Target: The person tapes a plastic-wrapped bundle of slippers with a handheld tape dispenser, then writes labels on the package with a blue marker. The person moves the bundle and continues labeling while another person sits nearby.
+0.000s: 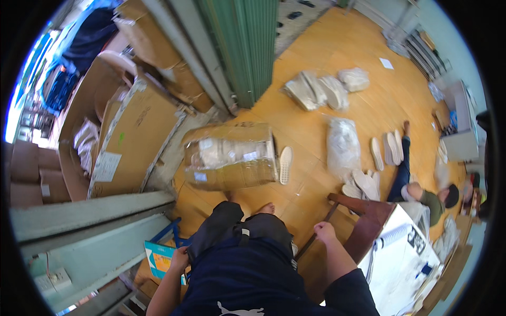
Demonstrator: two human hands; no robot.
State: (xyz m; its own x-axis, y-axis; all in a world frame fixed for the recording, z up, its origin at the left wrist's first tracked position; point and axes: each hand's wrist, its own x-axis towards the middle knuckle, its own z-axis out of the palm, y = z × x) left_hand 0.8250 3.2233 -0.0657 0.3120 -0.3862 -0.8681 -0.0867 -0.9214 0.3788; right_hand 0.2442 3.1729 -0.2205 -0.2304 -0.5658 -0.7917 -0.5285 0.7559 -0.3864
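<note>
My left hand (180, 258) is beside my left thigh, its fingers curled in against the dark trousers (213, 231). Whatever those fingers may hold is hidden. Next to it stands a teal and white box (158, 259). My right hand (324, 231) is closed in a loose fist near the brown wooden table (377, 224), with nothing showing in it. On the floor in front of me lies a taped cardboard box (232, 179), its open side showing plastic-wrapped contents (226, 152). A pale shoe sole (285, 164) lies just to its right.
Plastic-wrapped bundles of soles (305, 90) and a clear plastic bag (342, 142) lie farther out. Loose soles (392, 147) lie near a person (429, 203) seated on the floor at right. A large open carton (134, 131) stands at left, beside a green folding door (245, 47).
</note>
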